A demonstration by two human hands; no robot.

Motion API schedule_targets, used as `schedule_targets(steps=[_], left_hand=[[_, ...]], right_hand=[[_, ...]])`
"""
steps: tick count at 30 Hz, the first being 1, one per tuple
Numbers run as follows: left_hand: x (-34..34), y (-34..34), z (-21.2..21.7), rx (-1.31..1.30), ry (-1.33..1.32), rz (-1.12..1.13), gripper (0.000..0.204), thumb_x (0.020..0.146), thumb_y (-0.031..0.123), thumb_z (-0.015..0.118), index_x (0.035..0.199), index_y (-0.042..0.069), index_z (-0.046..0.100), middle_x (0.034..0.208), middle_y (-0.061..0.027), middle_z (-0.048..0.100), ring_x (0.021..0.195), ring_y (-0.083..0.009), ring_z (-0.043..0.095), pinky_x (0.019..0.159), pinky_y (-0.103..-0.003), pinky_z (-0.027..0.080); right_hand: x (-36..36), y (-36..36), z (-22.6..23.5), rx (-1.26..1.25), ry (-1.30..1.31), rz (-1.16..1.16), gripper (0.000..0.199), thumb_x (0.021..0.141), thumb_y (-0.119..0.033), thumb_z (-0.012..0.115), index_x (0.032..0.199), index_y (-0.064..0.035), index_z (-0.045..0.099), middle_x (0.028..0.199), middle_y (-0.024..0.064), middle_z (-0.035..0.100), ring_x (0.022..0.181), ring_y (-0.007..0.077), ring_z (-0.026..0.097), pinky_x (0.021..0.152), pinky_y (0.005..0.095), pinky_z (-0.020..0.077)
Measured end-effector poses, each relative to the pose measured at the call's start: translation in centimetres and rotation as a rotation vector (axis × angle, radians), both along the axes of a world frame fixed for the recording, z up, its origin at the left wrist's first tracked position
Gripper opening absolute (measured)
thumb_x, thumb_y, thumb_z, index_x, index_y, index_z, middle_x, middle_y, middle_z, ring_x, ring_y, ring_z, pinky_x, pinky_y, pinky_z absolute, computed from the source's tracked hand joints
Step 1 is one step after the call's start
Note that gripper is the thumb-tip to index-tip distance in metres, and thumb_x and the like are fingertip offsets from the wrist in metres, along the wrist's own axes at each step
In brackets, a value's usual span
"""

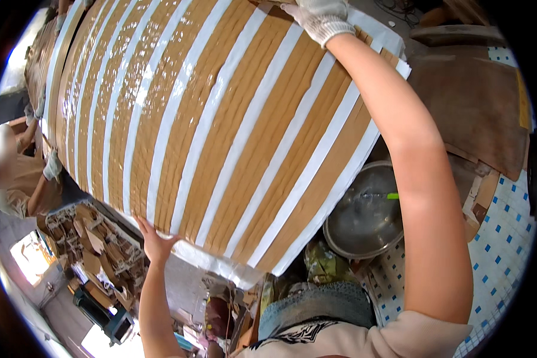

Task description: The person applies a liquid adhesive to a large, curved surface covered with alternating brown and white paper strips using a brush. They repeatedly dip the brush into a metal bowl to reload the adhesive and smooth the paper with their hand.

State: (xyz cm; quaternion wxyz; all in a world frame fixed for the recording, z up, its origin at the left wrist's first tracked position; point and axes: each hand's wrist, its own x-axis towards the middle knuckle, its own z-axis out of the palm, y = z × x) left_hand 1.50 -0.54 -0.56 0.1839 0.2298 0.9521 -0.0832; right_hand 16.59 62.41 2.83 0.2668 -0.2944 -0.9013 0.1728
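A large sheet of glossy, wrinkled brown bands (185, 140) alternating with white stripes spreads out in front of me, its near edge bordered in white. My bare left hand (156, 243) touches the near edge of the sheet, fingers and thumb spread apart. Stretched out to the far right, my right hand (322, 21) wears a white knit glove. Its fingers lie over a darker brown patch at the top of the sheet. The picture's upper edge cuts off part of that hand, so its grip is hidden.
At the far left a co-worker's gloved hand (52, 165) is at the sheet's other end. A round metal basin (364, 218) with a bright green item stands under the right edge. Brown boards (471, 101) lie at right on blue-dotted flooring (501, 230). Cluttered shelves (95, 250) stand at left.
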Motion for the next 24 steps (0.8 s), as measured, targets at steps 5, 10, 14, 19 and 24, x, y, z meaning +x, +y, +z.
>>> schedule_targets(steps=[5,10,14,19,24], left_hand=[[0.1,-0.5,-0.3,0.025,0.016,-0.025,0.143,0.050,0.037,0.097,0.154,-0.007,0.008,0.166,-0.0178,-0.001,0.136,-0.0368,0.045,0.099,-0.038,0.052],[-1.3,-1.8,-0.6,0.083,0.042,-0.116,0.144,0.050,0.038,0.097,0.154,-0.007,0.008,0.165,-0.0201,0.000,0.141,-0.0362,0.039,0.102,-0.037,0.049],[-0.8,-1.0,-0.5,0.048,0.004,-0.041,0.141,0.052,0.039,0.097,0.153,-0.008,0.011,0.164,-0.0218,0.002,0.140,-0.0360,0.040,0.103,-0.039,0.049],[-0.7,-1.4,-0.7,0.227,-0.105,-0.049,0.143,0.056,0.043,0.095,0.153,-0.009,0.004,0.163,-0.0235,-0.005,0.144,-0.0354,0.034,0.110,-0.039,0.045],[-1.6,-2.8,-2.4,0.324,-0.010,-0.184,0.145,0.054,0.052,0.093,0.153,-0.011,0.007,0.163,-0.0267,-0.004,0.142,-0.0367,0.038,0.108,-0.038,0.045]], right_hand=[[3.0,-17.2,-6.2,0.206,-0.048,0.127,0.007,0.093,-0.019,0.057,0.091,-0.0122,0.056,0.079,0.0068,0.057,0.080,0.0243,0.062,0.065,0.0363,0.0514],[7.9,-36.3,-6.5,-0.092,-0.114,0.617,0.004,0.089,-0.013,0.057,0.091,-0.0107,0.059,0.078,0.0054,0.062,0.080,0.0193,0.066,0.059,0.0314,0.0561],[9.7,-29.4,-6.4,-0.714,-0.115,0.379,0.019,0.098,-0.025,0.057,0.104,-0.0122,0.070,0.102,0.0065,0.070,0.094,0.0214,0.066,0.081,0.0357,0.0545],[11.3,-21.6,-3.2,-0.524,-0.565,-0.322,0.050,0.102,-0.044,0.048,0.141,-0.0124,0.050,0.130,0.0113,0.062,0.116,0.0298,0.060,0.097,0.0367,0.0513],[15.0,-39.2,-9.6,0.086,-0.468,0.054,0.035,0.097,-0.022,0.047,0.128,-0.0093,0.057,0.115,0.0104,0.065,0.107,0.0266,0.064,0.078,0.0380,0.0573]])
